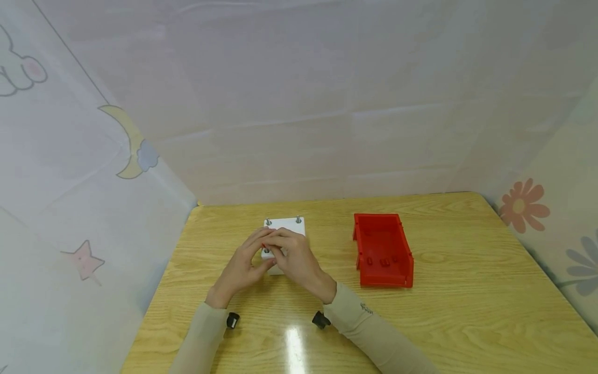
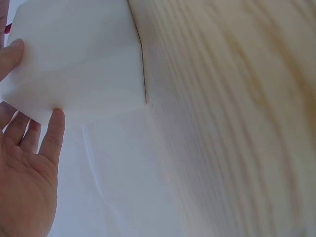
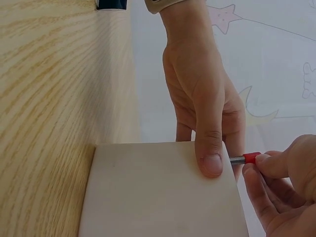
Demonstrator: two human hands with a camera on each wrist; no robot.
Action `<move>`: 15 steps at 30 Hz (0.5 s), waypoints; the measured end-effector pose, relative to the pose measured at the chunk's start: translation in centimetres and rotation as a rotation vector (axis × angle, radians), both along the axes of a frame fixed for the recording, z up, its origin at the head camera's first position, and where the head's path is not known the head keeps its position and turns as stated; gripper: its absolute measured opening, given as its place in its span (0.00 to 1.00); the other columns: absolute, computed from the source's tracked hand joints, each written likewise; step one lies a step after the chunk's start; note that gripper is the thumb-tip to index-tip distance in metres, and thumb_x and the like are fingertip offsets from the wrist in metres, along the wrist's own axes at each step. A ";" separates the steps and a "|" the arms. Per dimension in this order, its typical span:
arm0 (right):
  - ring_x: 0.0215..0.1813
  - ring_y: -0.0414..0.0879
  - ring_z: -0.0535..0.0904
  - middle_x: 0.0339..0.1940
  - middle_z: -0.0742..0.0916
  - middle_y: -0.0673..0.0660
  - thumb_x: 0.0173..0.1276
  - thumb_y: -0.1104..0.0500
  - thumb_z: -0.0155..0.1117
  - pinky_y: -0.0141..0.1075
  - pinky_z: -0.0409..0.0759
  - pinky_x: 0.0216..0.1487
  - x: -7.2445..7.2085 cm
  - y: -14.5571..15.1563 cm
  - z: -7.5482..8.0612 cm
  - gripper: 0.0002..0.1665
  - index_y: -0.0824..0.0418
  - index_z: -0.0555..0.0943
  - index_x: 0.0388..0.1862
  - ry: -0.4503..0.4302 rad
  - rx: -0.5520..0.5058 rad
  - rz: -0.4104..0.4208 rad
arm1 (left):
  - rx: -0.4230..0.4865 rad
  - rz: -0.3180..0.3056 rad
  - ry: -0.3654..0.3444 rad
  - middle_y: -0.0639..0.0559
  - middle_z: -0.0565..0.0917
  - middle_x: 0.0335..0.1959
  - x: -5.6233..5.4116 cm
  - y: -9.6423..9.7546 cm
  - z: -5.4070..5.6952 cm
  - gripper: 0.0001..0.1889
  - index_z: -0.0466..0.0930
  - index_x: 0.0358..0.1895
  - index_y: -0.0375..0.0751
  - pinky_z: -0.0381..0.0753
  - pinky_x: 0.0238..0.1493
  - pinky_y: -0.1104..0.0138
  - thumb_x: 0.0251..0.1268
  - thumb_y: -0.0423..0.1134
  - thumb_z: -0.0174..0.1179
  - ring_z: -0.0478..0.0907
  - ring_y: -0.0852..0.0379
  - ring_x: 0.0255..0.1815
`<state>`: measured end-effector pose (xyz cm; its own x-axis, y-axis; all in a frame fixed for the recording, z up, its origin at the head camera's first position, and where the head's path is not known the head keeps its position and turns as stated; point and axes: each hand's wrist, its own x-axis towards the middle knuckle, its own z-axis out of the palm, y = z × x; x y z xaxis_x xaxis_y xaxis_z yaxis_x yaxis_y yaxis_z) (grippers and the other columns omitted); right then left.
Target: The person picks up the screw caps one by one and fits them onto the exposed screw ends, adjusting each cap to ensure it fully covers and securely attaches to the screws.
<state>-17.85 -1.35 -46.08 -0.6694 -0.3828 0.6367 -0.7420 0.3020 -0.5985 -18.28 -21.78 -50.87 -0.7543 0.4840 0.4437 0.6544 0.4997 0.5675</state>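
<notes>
A white block [image 1: 284, 224] stands on the table with metal bolts rising from its top corners; two of them, a back-left bolt [image 1: 268, 222] and a back-right bolt [image 1: 299, 219], show plainly. My left hand [image 1: 240, 270] grips the block at its left side, the thumb flat on one face and the fingers spread along another. With thumb and fingertips, my right hand [image 3: 284, 185] pinches a small red cap [image 3: 252, 157] at the end of a metal bolt [image 3: 237, 160] near the left hand's thumb. In the head view, the fingers mostly cover that cap.
Right of the block sits an open red bin [image 1: 379, 239] with several small red pieces [image 1: 385, 262] on its floor. Wooden tabletop [image 1: 458, 270] surrounds both. Printed cloth walls [image 1: 303, 130] rise at the back and sides. A black device [image 1: 321, 319] sits by the right wrist.
</notes>
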 end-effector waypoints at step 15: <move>0.46 0.46 0.90 0.46 0.92 0.57 0.73 0.70 0.71 0.23 0.88 0.46 0.0 0.0 0.0 0.10 0.67 0.92 0.50 -0.024 0.007 -0.001 | -0.005 0.005 -0.017 0.50 0.71 0.81 -0.1 -0.1 -0.1 0.32 0.74 0.77 0.51 0.67 0.84 0.48 0.72 0.39 0.72 0.61 0.43 0.86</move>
<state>-17.83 -1.30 -46.12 -0.6846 -0.3863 0.6181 -0.7274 0.3068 -0.6138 -18.36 -21.83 -50.94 -0.7639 0.4826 0.4283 0.6423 0.5054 0.5762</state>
